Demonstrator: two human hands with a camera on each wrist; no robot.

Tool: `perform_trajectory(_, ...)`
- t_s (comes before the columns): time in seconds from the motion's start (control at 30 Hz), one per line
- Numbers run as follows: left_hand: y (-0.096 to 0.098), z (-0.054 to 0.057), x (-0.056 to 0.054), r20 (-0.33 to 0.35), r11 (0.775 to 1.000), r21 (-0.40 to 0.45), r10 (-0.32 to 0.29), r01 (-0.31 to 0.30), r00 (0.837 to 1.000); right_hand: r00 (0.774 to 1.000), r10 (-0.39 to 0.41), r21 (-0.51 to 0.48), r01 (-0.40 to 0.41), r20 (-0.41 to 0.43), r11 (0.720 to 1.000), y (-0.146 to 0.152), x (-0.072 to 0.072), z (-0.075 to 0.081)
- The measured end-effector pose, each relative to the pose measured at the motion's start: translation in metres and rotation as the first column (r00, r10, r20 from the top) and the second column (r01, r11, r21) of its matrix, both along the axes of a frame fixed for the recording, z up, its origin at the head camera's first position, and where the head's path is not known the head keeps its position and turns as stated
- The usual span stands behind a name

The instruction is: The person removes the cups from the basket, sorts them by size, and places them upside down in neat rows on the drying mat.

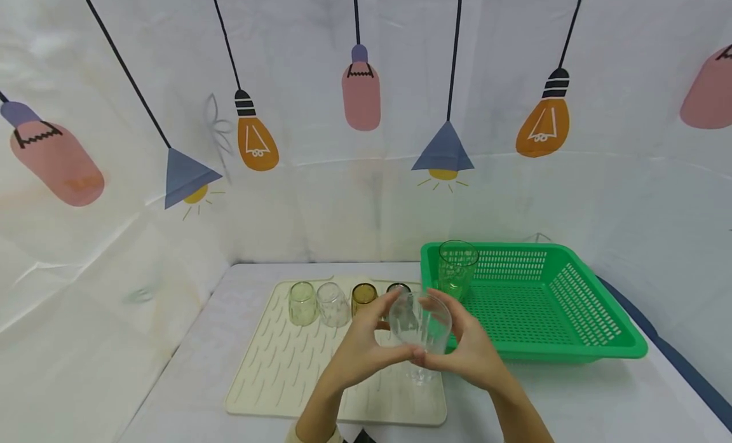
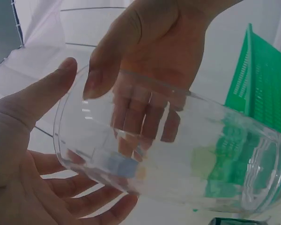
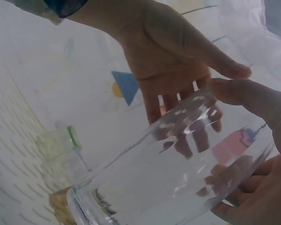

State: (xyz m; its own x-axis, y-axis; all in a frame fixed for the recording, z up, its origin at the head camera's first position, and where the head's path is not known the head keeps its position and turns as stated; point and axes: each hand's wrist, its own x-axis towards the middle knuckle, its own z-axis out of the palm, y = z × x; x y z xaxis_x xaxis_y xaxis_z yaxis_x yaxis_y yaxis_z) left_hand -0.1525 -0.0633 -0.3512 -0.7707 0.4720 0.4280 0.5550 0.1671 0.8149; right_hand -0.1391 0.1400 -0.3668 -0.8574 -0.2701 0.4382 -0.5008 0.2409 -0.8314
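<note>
Between both hands is a large clear drinking glass [image 1: 420,322], raised over the right part of a cream ribbed drying mat [image 1: 297,379]. My left hand [image 1: 366,347] curves round its left side near the rim, and my right hand [image 1: 471,341] grips it from the right. In the head view the thumbs meet at the near side of the rim. The left wrist view shows the glass [image 2: 178,154] lying tilted, its thick base pointing toward the green basket [image 2: 267,84]. Fingers of the far hand show through its wall in both wrist views.
Along the mat's back edge stand small glasses: a pale green one [image 1: 302,303], a clear one [image 1: 333,305], an amber one [image 1: 363,295] and a dark-rimmed one [image 1: 398,286] partly behind the hands. A tall glass [image 1: 457,268] stands in the green basket [image 1: 572,351] at right.
</note>
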Motion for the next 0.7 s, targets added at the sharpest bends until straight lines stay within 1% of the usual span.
perform_trajectory(0.1,0.002,0.002,0.005,0.011,0.997,-0.063,0.036,-0.035,0.999,1.000,-0.028,0.017,0.028,0.005,0.999,-0.005,0.001,-0.005)
perform_trajectory(0.17,0.004,0.004,0.008,0.003,0.992,-0.112,0.060,-0.059,0.998,0.999,-0.040,0.022,0.040,-0.004,0.999,-0.008,0.002,-0.007)
perform_trajectory(0.23,0.005,0.006,0.011,-0.024,0.982,-0.168,0.084,-0.087,0.996,0.999,-0.051,0.022,0.051,-0.004,0.998,-0.011,0.002,-0.009)
perform_trajectory(0.33,0.007,0.010,0.013,-0.089,0.955,-0.260,0.126,-0.145,0.988,0.997,-0.076,0.044,0.076,0.001,0.996,-0.017,0.004,-0.012)
perform_trajectory(0.4,0.009,0.012,0.015,-0.136,0.926,-0.327,0.153,-0.189,0.979,0.996,-0.088,0.057,0.088,0.000,0.994,-0.021,0.006,-0.014)
perform_trajectory(0.43,0.010,0.013,0.016,-0.156,0.908,-0.361,0.167,-0.213,0.974,0.996,-0.093,0.070,0.094,-0.010,0.993,-0.022,0.006,-0.014)
perform_trajectory(0.53,0.012,0.016,0.019,-0.211,0.847,-0.452,0.204,-0.280,0.956,0.995,-0.092,0.093,0.095,-0.036,0.991,-0.027,0.007,-0.016)
perform_trajectory(0.6,0.014,0.017,0.021,-0.261,0.807,-0.484,0.235,-0.337,0.936,0.994,-0.084,0.112,0.091,-0.068,0.989,-0.029,0.008,-0.017)
perform_trajectory(0.63,0.015,0.017,0.021,-0.289,0.793,-0.486,0.250,-0.367,0.924,0.993,-0.081,0.119,0.091,-0.086,0.989,-0.030,0.008,-0.017)
perform_trajectory(0.67,0.015,0.017,0.021,-0.316,0.783,-0.481,0.265,-0.395,0.911,0.992,-0.078,0.125,0.090,-0.100,0.988,-0.030,0.008,-0.017)
perform_trajectory(0.7,0.015,0.016,0.020,-0.343,0.778,-0.466,0.281,-0.422,0.896,0.990,-0.077,0.133,0.092,-0.115,0.987,-0.030,0.008,-0.017)
